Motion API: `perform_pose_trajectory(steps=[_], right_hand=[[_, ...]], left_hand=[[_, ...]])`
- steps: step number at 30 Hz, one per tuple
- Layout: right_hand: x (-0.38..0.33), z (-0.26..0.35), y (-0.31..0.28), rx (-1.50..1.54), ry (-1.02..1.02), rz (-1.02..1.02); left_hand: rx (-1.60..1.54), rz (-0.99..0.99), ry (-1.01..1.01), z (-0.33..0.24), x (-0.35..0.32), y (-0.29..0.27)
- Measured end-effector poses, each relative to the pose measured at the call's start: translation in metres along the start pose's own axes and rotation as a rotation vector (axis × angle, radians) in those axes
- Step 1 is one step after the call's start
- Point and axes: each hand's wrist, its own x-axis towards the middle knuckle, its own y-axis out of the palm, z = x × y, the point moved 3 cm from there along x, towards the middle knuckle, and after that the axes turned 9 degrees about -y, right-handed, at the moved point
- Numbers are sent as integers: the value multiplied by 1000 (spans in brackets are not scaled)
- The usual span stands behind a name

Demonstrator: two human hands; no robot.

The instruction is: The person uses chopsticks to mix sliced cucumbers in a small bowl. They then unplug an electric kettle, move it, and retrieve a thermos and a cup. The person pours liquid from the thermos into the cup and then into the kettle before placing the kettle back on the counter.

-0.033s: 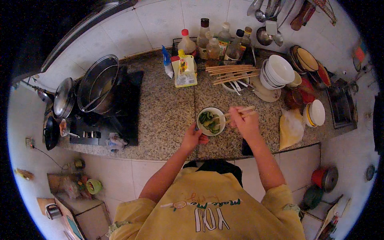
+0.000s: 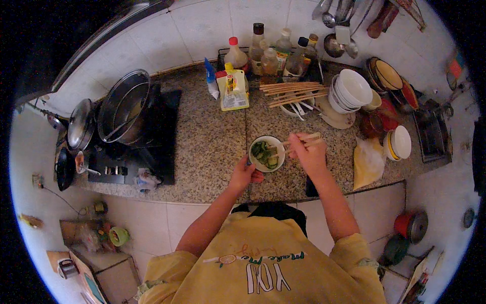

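A small white bowl (image 2: 251, 163) of sliced green vegetables (image 2: 265, 154) is over the front of the speckled counter. My left hand (image 2: 245, 174) grips it by its lower left side, thumb near the rim and fingers partly hidden beneath. Pinched in my right hand (image 2: 307, 152) is a pair of wooden chopsticks (image 2: 315, 138). Their tips reach the bowl's right rim, beside the vegetables, and their back ends stick out to the right of my hand. I see no food between the tips.
Behind the bowl lie several more chopsticks (image 2: 293, 87) across a dish with spoons, near stacked white bowls (image 2: 354, 87). A yellow pouch (image 2: 234, 93) stands before the bottles (image 2: 268, 61). At left a large pot (image 2: 124, 109) sits on the stove; a bag of yellow food (image 2: 368, 161) lies right.
The chopstick tips have drawn back from the middle of the bowl to its right rim. My left hand and the bowl have stayed in place.
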Motion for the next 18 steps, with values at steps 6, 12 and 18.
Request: perform_pose_trajectory(steps=[6,12,18], right_hand=[[2,4,17,197,98,-87],[-4,-4,20,228,30,98],[2,7,-3,102,97,60]], left_hand=[[-12,17,9,1,1,-1],[-8,2,9,0,-1,2],[0,7,21,1,0,0]])
